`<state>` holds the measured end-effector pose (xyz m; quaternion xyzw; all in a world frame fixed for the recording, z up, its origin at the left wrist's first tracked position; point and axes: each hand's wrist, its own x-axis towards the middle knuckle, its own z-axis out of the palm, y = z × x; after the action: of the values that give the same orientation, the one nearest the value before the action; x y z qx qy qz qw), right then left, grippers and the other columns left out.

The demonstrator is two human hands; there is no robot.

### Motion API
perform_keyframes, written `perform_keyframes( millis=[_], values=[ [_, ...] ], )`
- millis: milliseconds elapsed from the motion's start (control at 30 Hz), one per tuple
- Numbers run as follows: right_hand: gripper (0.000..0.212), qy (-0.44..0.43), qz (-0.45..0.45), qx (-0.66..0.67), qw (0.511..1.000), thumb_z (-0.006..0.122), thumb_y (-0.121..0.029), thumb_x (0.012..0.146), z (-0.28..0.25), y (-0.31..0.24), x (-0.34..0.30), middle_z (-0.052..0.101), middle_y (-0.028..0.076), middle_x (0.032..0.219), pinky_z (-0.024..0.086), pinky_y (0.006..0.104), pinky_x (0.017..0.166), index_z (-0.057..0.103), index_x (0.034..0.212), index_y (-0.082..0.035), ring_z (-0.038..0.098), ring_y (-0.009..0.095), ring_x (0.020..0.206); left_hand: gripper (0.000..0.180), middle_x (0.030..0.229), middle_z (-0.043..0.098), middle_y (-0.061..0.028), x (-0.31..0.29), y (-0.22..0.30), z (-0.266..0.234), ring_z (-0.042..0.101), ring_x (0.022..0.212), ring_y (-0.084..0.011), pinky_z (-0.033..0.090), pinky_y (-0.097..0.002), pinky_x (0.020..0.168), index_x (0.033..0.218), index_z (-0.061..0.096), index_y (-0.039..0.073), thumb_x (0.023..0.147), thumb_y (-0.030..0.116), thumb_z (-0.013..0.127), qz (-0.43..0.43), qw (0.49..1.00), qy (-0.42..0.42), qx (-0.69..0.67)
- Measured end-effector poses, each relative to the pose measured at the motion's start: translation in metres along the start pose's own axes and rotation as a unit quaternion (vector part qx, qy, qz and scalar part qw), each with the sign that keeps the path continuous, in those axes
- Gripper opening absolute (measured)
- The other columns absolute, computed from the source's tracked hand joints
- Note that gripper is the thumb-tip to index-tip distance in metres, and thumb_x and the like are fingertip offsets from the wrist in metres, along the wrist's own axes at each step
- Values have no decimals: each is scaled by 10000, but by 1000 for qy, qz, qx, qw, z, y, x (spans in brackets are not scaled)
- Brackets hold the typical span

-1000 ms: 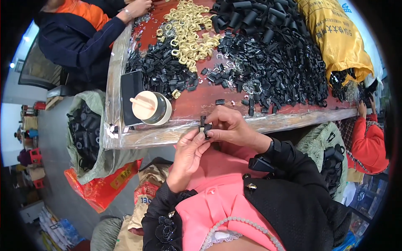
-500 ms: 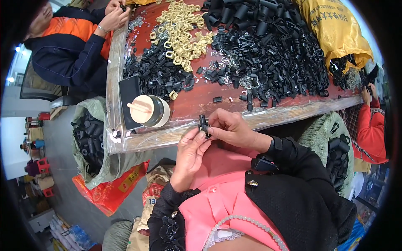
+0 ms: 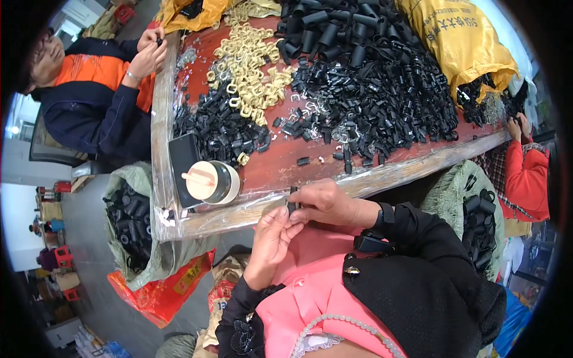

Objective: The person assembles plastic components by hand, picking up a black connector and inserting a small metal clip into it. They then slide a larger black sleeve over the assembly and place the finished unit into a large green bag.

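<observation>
Between my two hands, just off the table's near edge, is a small black plastic part, mostly covered by fingers. My left hand pinches it from the left and below with thumb and fingertips. Coming from the right, my right hand grips its upper end between thumb and forefinger. On the red table beyond lie a heap of small black plastic pieces, a smaller black heap and a pile of cream-coloured rings. A lone black piece lies nearer me.
A lidded jar stands beside a dark flat tray-like object at the table's left corner. Open sacks of black tubes flank me. A yellow sack lies at the far right. Co-workers sit left and right.
The view has shifted, so the table's near edge sits lower. My fingers have closed further over the black part, and it now shows less than before.
</observation>
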<state>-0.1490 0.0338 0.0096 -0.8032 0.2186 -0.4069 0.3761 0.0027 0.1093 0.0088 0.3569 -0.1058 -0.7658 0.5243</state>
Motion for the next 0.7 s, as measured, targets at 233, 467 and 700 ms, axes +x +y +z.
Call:
perform_keyframes(
  millis=[233, 467, 700],
  values=[
    [203, -35, -23, -46, 998, 635, -139, 654, -12, -2, 3, 532, 90, 639, 439, 320, 520, 553, 817, -51, 547, 240, 581, 205, 807, 589, -124, 3, 4, -2, 600, 700, -164, 510, -228, 624, 946, 508, -43, 849, 132, 462, -5, 999, -30, 19],
    [188, 42, -55, -513, 856, 538, -41, 646, -142, 74, 83, 531, 58, 755, 413, 333, 573, 556, 829, -76, 515, 228, 689, 242, 828, 580, -143, 6, 11, -9, 588, 692, -173, 505, -213, 586, 950, 494, -48, 843, 168, 473, 45, 996, -39, 69],
    [214, -122, 120, -678, 715, 504, -61, 689, -214, 146, 98, 495, 70, 914, 396, 351, 670, 529, 896, -109, 502, 246, 834, 252, 889, 574, -149, 10, 12, 0, 594, 740, -185, 510, -233, 637, 1024, 464, -43, 829, 115, 490, 16, 998, -29, 46]
  ],
)
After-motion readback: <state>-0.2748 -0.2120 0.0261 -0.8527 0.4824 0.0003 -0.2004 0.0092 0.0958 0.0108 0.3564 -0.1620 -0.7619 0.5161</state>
